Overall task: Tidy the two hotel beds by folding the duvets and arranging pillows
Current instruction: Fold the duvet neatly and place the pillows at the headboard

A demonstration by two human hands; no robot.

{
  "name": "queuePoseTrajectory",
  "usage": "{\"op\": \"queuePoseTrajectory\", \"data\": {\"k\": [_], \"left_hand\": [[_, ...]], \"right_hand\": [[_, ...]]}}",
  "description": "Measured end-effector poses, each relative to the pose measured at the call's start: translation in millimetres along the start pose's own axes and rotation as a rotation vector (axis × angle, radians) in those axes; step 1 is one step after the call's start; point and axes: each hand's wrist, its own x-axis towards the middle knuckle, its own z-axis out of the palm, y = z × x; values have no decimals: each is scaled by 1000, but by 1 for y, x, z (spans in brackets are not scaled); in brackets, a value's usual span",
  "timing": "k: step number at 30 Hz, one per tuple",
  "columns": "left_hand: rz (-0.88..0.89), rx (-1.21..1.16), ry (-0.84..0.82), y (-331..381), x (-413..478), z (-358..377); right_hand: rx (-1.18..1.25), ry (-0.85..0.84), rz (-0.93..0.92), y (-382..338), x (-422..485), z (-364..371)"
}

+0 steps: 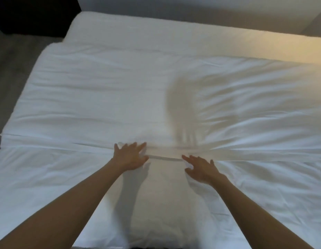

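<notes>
Our bare left forearm (71,203) reaches up from the bottom edge of the view, over the near part of the white, crumpled cotton duvet (84,97) that covers the bed; left of the bed we see grey carpet floor (10,56) and, further off, a dark block of furniture (30,15); our left hand (130,155) lies flat on the duvet, fingers straight and spread, gripping nothing, its fingertips on the long folded edge (48,147) that runs across the bed from side to side. Between the 2 hands that edge shows as a raised band; just short of it our right hand (202,170) rests on the cloth, fingers splayed and loosely bent, also holding nothing, with the bare right forearm (260,212) behind it; wrinkles fan out from the hands towards the right side. We see only 1 bed; the plump shape under our arms may be a pillow, but we cannot tell.

We judge the step in hand to be smoothing and setting the fold of this duvet; the fold looks made but not yet neat. The next move, we think, calls for both palms to sweep outward along the band, left hand leftward and right hand rightward, pressing lightly so the creases flatten without dragging the fold askew; pillows and the 2nd bed would remain.
</notes>
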Motion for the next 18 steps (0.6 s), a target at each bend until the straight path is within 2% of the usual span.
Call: {"op": "queuePoseTrajectory", "data": {"k": [3,6,13,18], "left_hand": [[37,45,93,8,-45,0],[87,53,249,22,-84,-13],[177,44,420,74,-170,-48],[325,116,497,149,-228,-64]], "right_hand": [[35,315,-43,-8,-43,1],[63,502,-67,-8,-86,-10],[81,697,-93,17,-189,-28],[35,787,-48,65,-267,-26]]}}
